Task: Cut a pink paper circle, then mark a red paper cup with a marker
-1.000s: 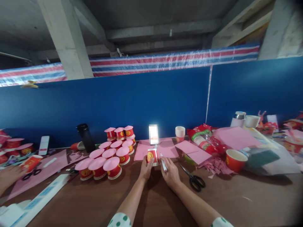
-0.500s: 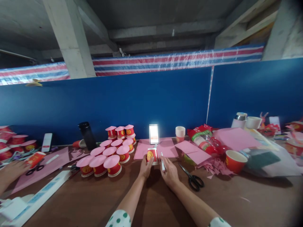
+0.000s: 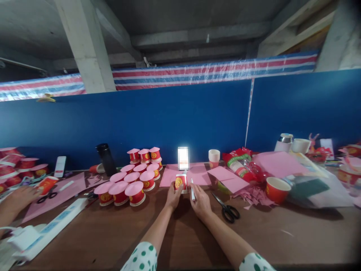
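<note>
My left hand grips a small red paper cup that stands upside down on a pink paper sheet at the middle of the brown table. My right hand holds a white pen-like stick upright, just right of the cup. Both arms reach forward from the bottom of the view in white sleeves with green dots.
Several upturned red cups with pink discs cluster to the left. Black scissors lie right of my hand. A red cup, pink scraps, pink sheets and a bag sit at right. Another person's hand holds a red cup at far left. A white power strip lies front left.
Only the view has shifted slightly; my hands keep the cup and the white stick in the same place.
</note>
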Tool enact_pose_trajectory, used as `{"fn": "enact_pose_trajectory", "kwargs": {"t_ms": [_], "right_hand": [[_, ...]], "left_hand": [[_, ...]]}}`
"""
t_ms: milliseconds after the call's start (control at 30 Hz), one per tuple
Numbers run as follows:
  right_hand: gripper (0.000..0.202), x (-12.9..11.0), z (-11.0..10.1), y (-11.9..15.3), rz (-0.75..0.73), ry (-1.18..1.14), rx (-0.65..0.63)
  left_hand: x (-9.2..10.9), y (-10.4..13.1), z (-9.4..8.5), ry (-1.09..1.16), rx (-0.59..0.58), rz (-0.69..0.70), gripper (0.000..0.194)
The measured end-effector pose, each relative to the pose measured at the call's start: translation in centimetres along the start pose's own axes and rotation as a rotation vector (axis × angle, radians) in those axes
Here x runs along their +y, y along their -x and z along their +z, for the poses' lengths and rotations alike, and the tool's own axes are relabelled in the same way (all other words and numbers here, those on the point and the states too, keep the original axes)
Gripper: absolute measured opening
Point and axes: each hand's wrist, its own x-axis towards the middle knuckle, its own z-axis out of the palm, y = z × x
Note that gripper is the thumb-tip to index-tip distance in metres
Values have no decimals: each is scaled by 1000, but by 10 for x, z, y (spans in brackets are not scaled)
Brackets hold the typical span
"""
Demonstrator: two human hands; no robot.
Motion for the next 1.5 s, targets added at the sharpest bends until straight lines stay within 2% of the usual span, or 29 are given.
{"fn": "enact_pose_trajectory", "kwargs": {"t_ms": [200, 333, 600, 833, 1167, 1500], "right_hand": [[45, 1, 2, 0, -9, -2, 9], [49, 3, 4, 0, -3, -1, -5], [55, 5, 6, 0, 19, 24, -23], [52, 8, 11, 1, 15, 44, -9], [43, 9, 9, -1, -23, -17, 32], [54, 7, 6, 1, -71, -5, -6]], "left_hand": [[-5, -3, -1, 37, -37, -30, 49], [-9, -6, -3, 75, -57, -38, 49], [-18, -10, -5, 114, -40, 19, 46], [-14, -9, -3, 66, 7, 50, 44], [-16, -8, -3, 118, -26, 8, 48], [-17, -7, -4, 109, -30, 36, 46]]}}
